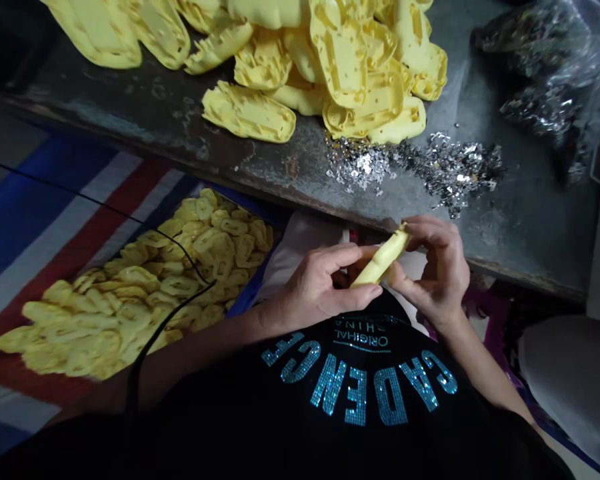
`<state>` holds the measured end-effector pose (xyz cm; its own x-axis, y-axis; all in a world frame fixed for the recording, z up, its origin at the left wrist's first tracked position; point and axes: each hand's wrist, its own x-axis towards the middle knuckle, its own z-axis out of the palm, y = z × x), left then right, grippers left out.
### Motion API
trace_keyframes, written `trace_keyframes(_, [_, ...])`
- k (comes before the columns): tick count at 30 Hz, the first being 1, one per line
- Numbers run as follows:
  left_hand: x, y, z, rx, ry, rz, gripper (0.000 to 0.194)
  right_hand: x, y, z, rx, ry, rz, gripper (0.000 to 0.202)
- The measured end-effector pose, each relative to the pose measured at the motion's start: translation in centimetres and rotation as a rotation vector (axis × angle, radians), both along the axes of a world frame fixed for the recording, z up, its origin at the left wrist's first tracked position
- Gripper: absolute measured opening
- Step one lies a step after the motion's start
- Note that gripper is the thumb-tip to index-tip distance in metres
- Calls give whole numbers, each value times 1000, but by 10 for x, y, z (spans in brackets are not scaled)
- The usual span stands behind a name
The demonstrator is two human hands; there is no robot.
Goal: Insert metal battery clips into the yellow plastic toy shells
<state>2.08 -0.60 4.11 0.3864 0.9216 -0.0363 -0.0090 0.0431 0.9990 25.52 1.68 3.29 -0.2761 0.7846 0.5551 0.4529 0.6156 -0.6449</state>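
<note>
A yellow plastic shell (384, 257) is held up edge-on in front of my chest, just off the table's near edge. My left hand (325, 283) grips its lower end between thumb and fingers. At the upper end, my right hand (435, 267) has its fingers and thumb closed on the shell's rim. Whether a small part sits under the right fingertips is hidden. Beyond the hands, small shiny metal pieces (463, 170) lie loose in a heap on the table. More yellow shells (250, 112) are piled behind them, several showing their ribbed insides.
The dark worn table (300, 167) runs across the far side. A clear plastic bag (555, 73) of metal pieces lies at its right. To my left, a striped sack (105, 193) is heaped with yellow shells (145, 287). A black cable (165, 320) crosses over it.
</note>
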Motion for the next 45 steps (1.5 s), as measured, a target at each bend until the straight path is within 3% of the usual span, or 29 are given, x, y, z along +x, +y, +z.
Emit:
trace_keyframes(5, [0, 4, -8, 214, 33, 75, 45, -3, 8, 2, 92, -72, -3, 49])
trace_keyframes(10, [-3, 5, -10, 210, -6, 111, 53, -7, 14, 7, 99, -78, 14, 48])
trace_keyframes(16, [-7, 6, -10, 233, 13, 118, 35, -11, 14, 11, 135, -77, 32, 45])
trace_keyframes(22, [-9, 6, -7, 211, 156, 95, 11, -9, 11, 9, 126, -81, 12, 50])
trace_keyframes(26, [-12, 9, -7, -18, 77, -16, 23, -10, 7, 11, 58, -90, -22, 51])
trace_keyframes(30, [-15, 18, -10, -349, -139, -164, 66, -13, 7, 17, -15, -160, 71, 46])
trace_keyframes(33, [-16, 21, -16, -472, -306, -193, 58, -1, 25, 19, -142, -220, 223, 46])
trace_keyframes(35, [-17, 21, -20, -568, -405, -185, 49, 15, 50, 14, -163, -263, 149, 41])
trace_keyframes(37, [-19, 19, -24, -646, -457, -153, 48, 33, 80, 3, -82, -353, -124, 24])
trace_keyframes(39, [-20, 17, -26, -674, -480, -78, 50, 45, 105, -9, -57, -512, -302, 27])
trace_keyframes(42, [-21, 16, -24, -661, -530, -5, 59, 50, 114, -19, -23, -624, -285, 31])
trace_keyframes(45, [-20, 17, -20, -663, -546, 26, 68, 53, 94, -12, 10, -594, -221, 22])
